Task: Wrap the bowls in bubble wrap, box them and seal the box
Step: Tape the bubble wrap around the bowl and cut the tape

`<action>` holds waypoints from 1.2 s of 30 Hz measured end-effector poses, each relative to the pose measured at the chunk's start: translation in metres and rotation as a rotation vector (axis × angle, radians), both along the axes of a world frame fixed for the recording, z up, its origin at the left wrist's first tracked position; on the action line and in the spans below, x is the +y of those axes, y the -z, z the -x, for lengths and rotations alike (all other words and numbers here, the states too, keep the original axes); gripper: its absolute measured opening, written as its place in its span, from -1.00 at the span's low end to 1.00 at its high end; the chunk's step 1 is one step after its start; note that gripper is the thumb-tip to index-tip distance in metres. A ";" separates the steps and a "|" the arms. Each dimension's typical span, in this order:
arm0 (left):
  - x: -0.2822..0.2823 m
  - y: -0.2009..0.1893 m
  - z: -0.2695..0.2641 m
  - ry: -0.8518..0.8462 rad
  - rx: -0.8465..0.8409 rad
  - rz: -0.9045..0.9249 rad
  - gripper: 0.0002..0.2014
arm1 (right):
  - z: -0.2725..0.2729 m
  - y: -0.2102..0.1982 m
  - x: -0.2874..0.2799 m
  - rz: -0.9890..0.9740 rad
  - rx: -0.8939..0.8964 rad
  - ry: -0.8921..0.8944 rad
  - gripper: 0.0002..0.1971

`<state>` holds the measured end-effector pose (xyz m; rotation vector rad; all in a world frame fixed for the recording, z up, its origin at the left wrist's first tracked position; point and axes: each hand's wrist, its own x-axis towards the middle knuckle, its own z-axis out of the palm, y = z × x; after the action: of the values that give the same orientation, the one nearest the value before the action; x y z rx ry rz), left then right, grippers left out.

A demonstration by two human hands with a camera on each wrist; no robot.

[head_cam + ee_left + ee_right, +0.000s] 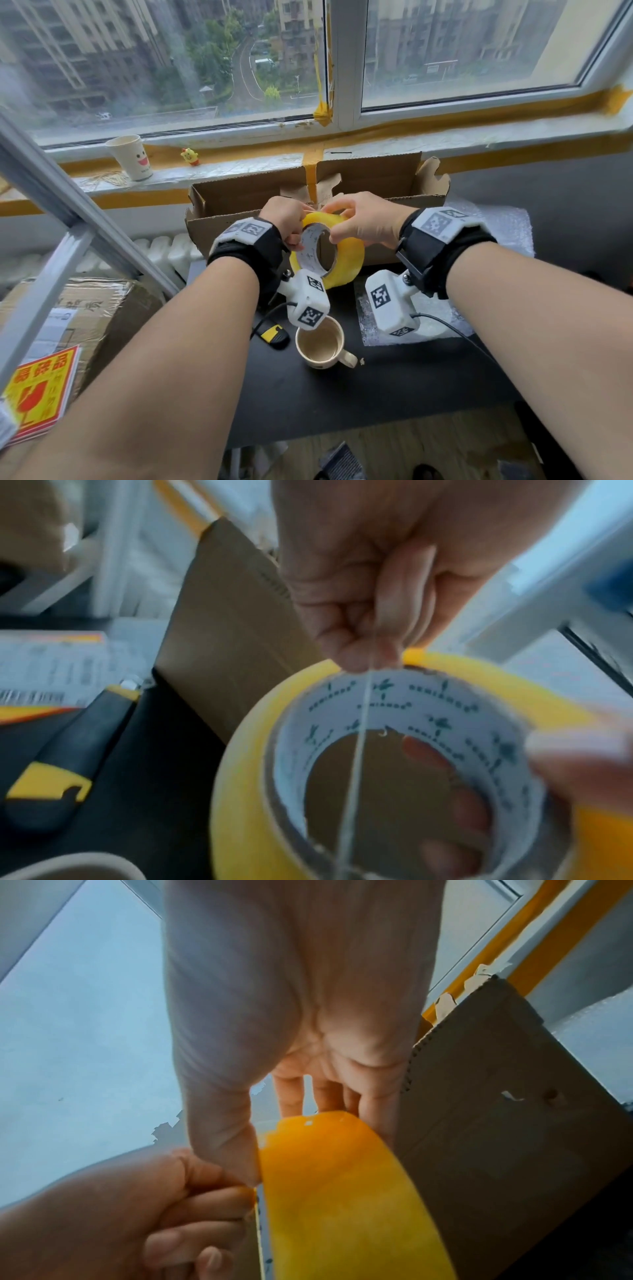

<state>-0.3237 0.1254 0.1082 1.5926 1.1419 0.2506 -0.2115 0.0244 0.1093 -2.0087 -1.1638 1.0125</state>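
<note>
Both hands hold a yellow tape roll (pixel 346 263) upright in the air in front of the open cardboard box (pixel 239 198). My left hand (pixel 298 236) grips the roll's upper left rim, fingers curled at the white printed core (pixel 445 710). My right hand (pixel 337 222) pinches the top of the roll, thumb at its edge (pixel 240 1150) and fingers over the yellow outer face (pixel 342 1191). A thin pale strand (pixel 356 750) runs from my left fingertips down across the core opening. No bowl shows; my hands hide the inside of the box.
On the black table (pixel 376 394) stand a cream mug (pixel 320 342) and a black-and-yellow utility knife (pixel 274 335). Bubble wrap sheets lie at the right (pixel 435 315) and far right (pixel 507 226). A paper cup (pixel 132 157) sits on the windowsill. Another taped carton (pixel 85 308) is at the left.
</note>
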 end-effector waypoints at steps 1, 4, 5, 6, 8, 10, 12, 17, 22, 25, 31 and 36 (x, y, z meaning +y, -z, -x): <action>0.006 0.001 0.003 -0.057 -0.004 0.068 -0.61 | 0.001 -0.001 0.000 -0.003 0.016 -0.002 -0.46; 0.014 0.005 0.012 -0.163 -0.019 0.089 -0.67 | 0.001 -0.004 0.000 -0.011 0.037 -0.006 -0.45; 0.017 0.007 0.016 -0.205 -0.027 0.095 -0.71 | 0.001 -0.006 -0.001 -0.028 0.066 0.007 -0.46; 0.020 0.007 0.020 -0.243 -0.025 0.129 -0.75 | 0.001 -0.007 -0.001 -0.050 0.108 0.026 -0.46; 0.026 0.005 0.027 -0.300 -0.019 0.205 -0.70 | 0.002 -0.009 0.001 -0.075 0.162 0.048 -0.45; 0.030 0.000 0.030 -0.349 -0.062 0.273 -0.65 | 0.003 -0.009 0.002 -0.076 0.186 0.047 -0.43; 0.032 -0.003 0.033 -0.359 -0.096 0.337 -0.65 | 0.003 -0.010 0.002 -0.074 0.257 0.037 -0.41; 0.030 -0.002 0.040 -0.295 -0.089 0.369 -0.67 | 0.001 -0.009 -0.004 -0.070 0.327 0.031 -0.35; 0.036 -0.007 0.055 -0.059 -0.027 0.252 -0.78 | -0.007 -0.008 -0.007 -0.059 0.124 0.078 -0.23; 0.032 -0.013 0.053 0.081 -0.038 0.253 -0.86 | -0.006 -0.011 -0.005 -0.047 0.070 0.079 -0.35; 0.028 -0.005 0.042 0.089 -0.208 0.094 -0.84 | -0.014 0.003 -0.009 0.036 -0.032 0.080 -0.17; 0.019 -0.012 0.032 0.141 -0.489 0.361 -0.76 | -0.020 0.008 -0.011 0.047 -0.042 0.111 -0.30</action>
<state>-0.3560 0.1446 0.1203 1.1962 0.6489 0.3019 -0.1913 0.0130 0.1012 -2.1160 -1.0460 0.9542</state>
